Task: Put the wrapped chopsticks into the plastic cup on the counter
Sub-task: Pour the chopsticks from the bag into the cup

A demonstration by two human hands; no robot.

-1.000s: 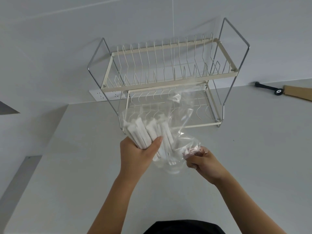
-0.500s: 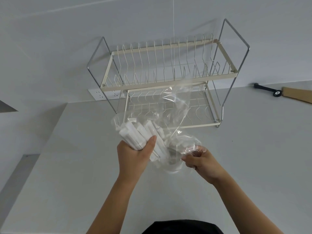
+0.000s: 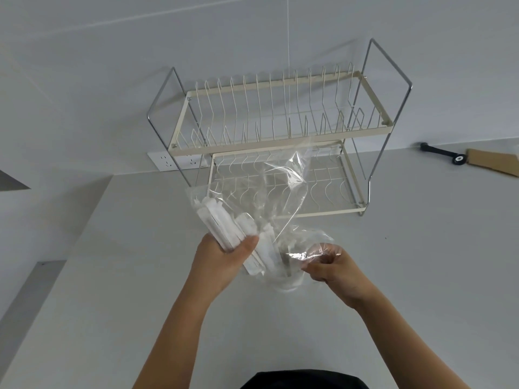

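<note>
My left hand (image 3: 222,262) grips a bundle of white wrapped chopsticks (image 3: 222,223), tilted up to the left, still partly inside a crumpled clear plastic bag (image 3: 280,192). My right hand (image 3: 331,269) pinches the lower end of that bag. Under the bag, between my hands, stands the clear plastic cup (image 3: 286,276) on the grey counter (image 3: 407,262); the bag blurs its outline. The lower ends of the chopsticks sit close to the cup's left rim.
A two-tier cream and chrome dish rack (image 3: 280,130) stands against the wall behind the cup. A white wall socket (image 3: 174,161) is behind its left side. A black-handled tool (image 3: 441,153) and a brown cardboard piece (image 3: 494,164) lie at the far right.
The chopstick bundle in my left hand has tilted and shifted left, away from the bag's open part. My right hand stays pinched on the bag beside the cup.
</note>
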